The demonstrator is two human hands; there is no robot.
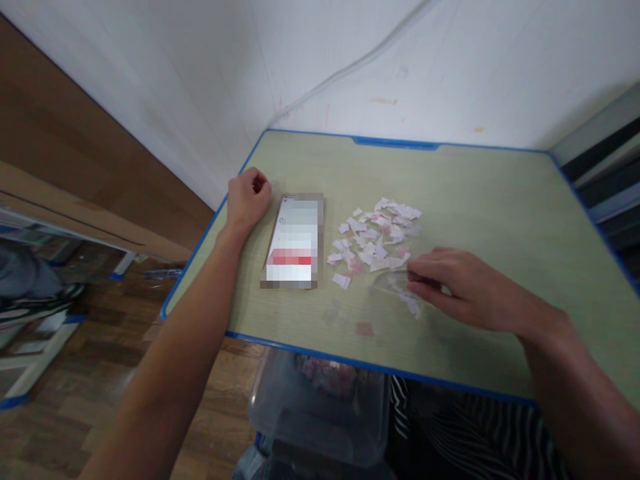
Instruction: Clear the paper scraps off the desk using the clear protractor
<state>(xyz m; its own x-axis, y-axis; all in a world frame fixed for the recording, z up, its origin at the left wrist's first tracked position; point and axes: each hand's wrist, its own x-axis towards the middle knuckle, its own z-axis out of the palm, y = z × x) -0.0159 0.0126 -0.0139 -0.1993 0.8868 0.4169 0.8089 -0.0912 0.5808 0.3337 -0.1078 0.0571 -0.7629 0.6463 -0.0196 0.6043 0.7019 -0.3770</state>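
Note:
My right hand (pixel 455 283) pinches a clear, rounded plastic piece (pixel 390 283), blurred, whose exact kind I cannot make out. It is held low over the table at the near right edge of a loose pile of torn paper scraps (pixel 373 250), white with some pink. A few scraps (pixel 412 305) lie beneath and just below the plastic piece. My left hand (pixel 249 197) rests near the table's left edge, its fingers curled closed with nothing visible in them. Between that hand and the pile lies a phone (pixel 293 240), its screen lit and partly pixelated.
The pale green table (pixel 480 200) has a blue rim and stands against a white wall. A pinkish scrap (pixel 365 329) lies near its front edge. Below that edge is a clear plastic bin (pixel 320 413) with pinkish contents. Someone's shoe (pixel 40 303) shows at far left.

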